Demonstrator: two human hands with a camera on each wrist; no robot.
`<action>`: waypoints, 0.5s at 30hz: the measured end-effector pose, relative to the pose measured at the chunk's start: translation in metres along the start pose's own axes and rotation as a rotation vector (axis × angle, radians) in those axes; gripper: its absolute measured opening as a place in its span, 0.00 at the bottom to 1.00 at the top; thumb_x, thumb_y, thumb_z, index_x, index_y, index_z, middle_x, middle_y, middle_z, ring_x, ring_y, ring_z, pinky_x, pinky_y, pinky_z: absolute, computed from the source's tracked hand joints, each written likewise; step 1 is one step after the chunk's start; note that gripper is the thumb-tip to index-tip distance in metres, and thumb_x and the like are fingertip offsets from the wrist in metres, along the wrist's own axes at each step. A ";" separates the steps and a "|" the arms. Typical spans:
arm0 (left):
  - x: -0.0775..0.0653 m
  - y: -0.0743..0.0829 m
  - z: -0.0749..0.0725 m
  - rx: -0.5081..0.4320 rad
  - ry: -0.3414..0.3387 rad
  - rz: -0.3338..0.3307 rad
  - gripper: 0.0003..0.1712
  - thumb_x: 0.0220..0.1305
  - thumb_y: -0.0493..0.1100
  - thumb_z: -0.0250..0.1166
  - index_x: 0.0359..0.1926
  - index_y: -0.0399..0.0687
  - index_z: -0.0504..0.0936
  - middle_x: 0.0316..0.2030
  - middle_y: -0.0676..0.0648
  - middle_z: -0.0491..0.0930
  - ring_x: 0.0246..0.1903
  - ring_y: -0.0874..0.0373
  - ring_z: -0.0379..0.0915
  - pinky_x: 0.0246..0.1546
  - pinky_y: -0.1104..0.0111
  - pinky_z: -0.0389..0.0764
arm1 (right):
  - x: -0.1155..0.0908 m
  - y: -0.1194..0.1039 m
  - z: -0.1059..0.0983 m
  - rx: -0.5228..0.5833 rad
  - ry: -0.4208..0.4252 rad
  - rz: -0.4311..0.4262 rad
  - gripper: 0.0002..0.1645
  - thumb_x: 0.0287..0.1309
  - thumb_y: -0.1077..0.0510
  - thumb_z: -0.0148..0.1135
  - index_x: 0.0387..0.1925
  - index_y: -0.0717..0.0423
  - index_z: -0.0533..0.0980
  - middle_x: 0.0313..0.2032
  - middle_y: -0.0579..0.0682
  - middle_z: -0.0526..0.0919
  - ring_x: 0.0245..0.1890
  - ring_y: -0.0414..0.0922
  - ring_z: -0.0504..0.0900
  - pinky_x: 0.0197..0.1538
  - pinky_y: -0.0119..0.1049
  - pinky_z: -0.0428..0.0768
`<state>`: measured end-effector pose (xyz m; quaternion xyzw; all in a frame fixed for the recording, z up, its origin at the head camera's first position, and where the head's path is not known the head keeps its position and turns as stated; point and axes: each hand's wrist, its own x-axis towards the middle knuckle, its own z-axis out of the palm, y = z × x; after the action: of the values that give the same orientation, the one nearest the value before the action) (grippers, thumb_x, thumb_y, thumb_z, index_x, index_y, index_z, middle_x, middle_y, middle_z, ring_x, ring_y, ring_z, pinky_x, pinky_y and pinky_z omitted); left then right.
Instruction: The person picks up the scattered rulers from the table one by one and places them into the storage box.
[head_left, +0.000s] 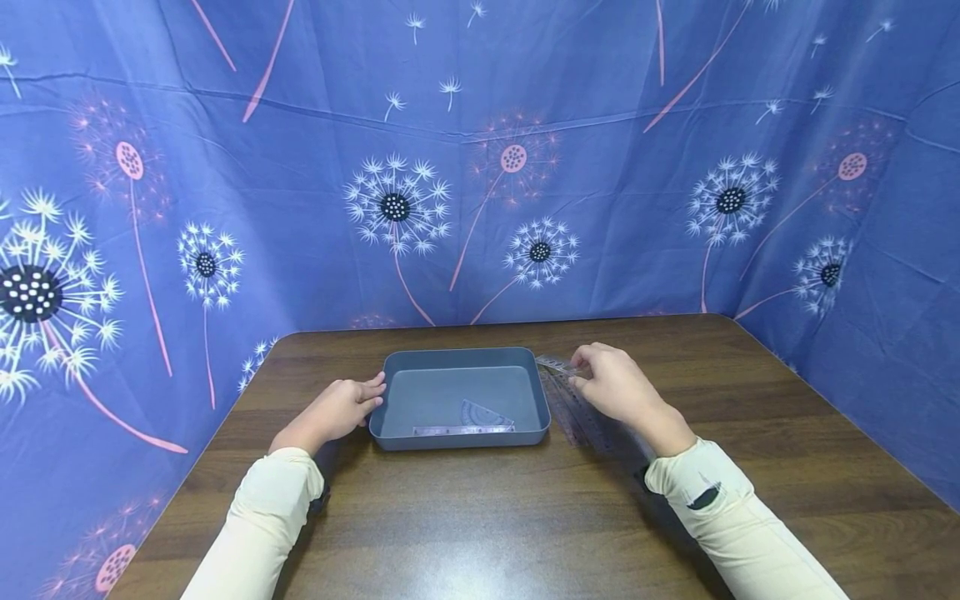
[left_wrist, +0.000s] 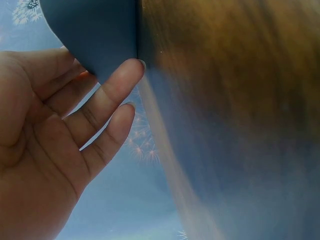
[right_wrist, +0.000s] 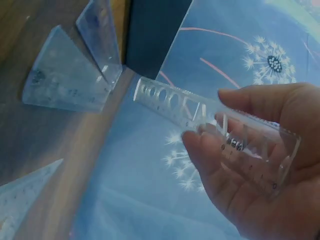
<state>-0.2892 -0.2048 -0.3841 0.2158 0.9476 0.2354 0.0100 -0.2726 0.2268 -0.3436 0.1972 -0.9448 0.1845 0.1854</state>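
Observation:
A grey-blue rectangular tray (head_left: 465, 442) sits on the table with a clear ruler (head_left: 463, 430) and a clear set square (head_left: 487, 416) inside. At its left end my left hand (head_left: 347, 407) holds the wall by the fingers; the left wrist view has some fingertips hidden behind the tray (left_wrist: 100, 30). Right of the tray, my right hand (head_left: 613, 385) grips another clear ruler (right_wrist: 175, 102) with round cut-outs, between thumb and fingers. Beneath that hand, clear drawing pieces (head_left: 581, 417) lie on the table, among them a set square (right_wrist: 65, 75).
The brown wooden table (head_left: 465, 525) carries everything. A blue dandelion-print cloth (head_left: 615, 275) hangs behind it and along both sides. In the right wrist view, the pointed tip of another clear piece (right_wrist: 25, 200) shows at lower left.

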 end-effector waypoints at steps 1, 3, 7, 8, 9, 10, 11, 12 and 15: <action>0.000 0.000 0.000 -0.001 0.001 0.000 0.21 0.74 0.37 0.57 0.64 0.32 0.74 0.69 0.35 0.64 0.25 0.64 0.83 0.31 0.70 0.79 | 0.000 -0.002 0.000 0.000 0.010 0.005 0.09 0.52 0.62 0.71 0.36 0.59 0.81 0.34 0.51 0.82 0.35 0.49 0.82 0.40 0.48 0.79; 0.000 0.001 0.000 -0.002 0.005 -0.005 0.21 0.74 0.38 0.57 0.64 0.33 0.74 0.69 0.36 0.65 0.24 0.64 0.82 0.30 0.70 0.78 | -0.002 -0.005 0.000 -0.010 0.039 0.020 0.08 0.51 0.62 0.71 0.34 0.59 0.81 0.33 0.51 0.82 0.34 0.49 0.82 0.40 0.48 0.79; 0.000 0.002 0.000 -0.006 0.013 -0.002 0.22 0.74 0.38 0.57 0.64 0.32 0.74 0.68 0.36 0.65 0.23 0.63 0.82 0.28 0.71 0.77 | -0.003 -0.009 0.002 -0.014 0.094 0.042 0.06 0.52 0.62 0.70 0.32 0.59 0.80 0.31 0.50 0.81 0.33 0.49 0.81 0.39 0.48 0.78; 0.000 0.002 0.000 -0.005 0.014 -0.001 0.22 0.74 0.38 0.57 0.64 0.32 0.74 0.68 0.36 0.65 0.23 0.63 0.82 0.28 0.71 0.77 | -0.003 -0.010 0.003 -0.008 0.102 0.042 0.06 0.52 0.62 0.71 0.31 0.58 0.80 0.31 0.50 0.81 0.33 0.49 0.81 0.38 0.47 0.78; 0.000 0.002 0.000 -0.002 0.015 0.006 0.22 0.74 0.37 0.57 0.63 0.32 0.74 0.68 0.35 0.65 0.23 0.63 0.82 0.27 0.71 0.77 | -0.002 -0.012 0.005 0.002 0.103 0.037 0.06 0.52 0.61 0.71 0.31 0.57 0.80 0.31 0.49 0.80 0.33 0.48 0.81 0.38 0.46 0.78; 0.000 0.002 0.000 0.001 0.016 0.008 0.22 0.74 0.37 0.57 0.63 0.32 0.74 0.68 0.35 0.65 0.23 0.63 0.82 0.27 0.71 0.77 | -0.002 -0.013 0.007 0.018 0.096 0.027 0.06 0.53 0.61 0.71 0.31 0.57 0.80 0.31 0.48 0.81 0.33 0.47 0.81 0.38 0.45 0.78; 0.000 0.002 0.000 0.004 0.016 0.008 0.22 0.74 0.37 0.57 0.64 0.32 0.74 0.68 0.35 0.65 0.23 0.63 0.82 0.27 0.71 0.77 | -0.002 -0.015 0.008 0.032 0.087 0.015 0.06 0.54 0.60 0.71 0.30 0.56 0.80 0.32 0.47 0.81 0.33 0.46 0.81 0.38 0.44 0.79; 0.000 0.002 0.000 0.005 0.014 0.004 0.22 0.74 0.37 0.57 0.64 0.32 0.74 0.68 0.35 0.65 0.23 0.63 0.82 0.27 0.71 0.77 | -0.002 -0.017 0.011 0.048 0.074 -0.001 0.06 0.54 0.60 0.72 0.30 0.55 0.80 0.32 0.47 0.81 0.33 0.45 0.81 0.38 0.43 0.79; 0.000 0.001 0.000 0.010 0.014 0.008 0.21 0.74 0.37 0.57 0.63 0.32 0.74 0.68 0.35 0.65 0.23 0.63 0.82 0.27 0.71 0.77 | -0.003 -0.024 0.018 0.082 0.037 -0.059 0.06 0.54 0.60 0.72 0.30 0.53 0.80 0.32 0.45 0.82 0.33 0.43 0.82 0.37 0.41 0.80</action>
<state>-0.2884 -0.2040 -0.3834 0.2178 0.9479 0.2324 0.0015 -0.2648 0.1996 -0.3541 0.2289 -0.9266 0.2210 0.2002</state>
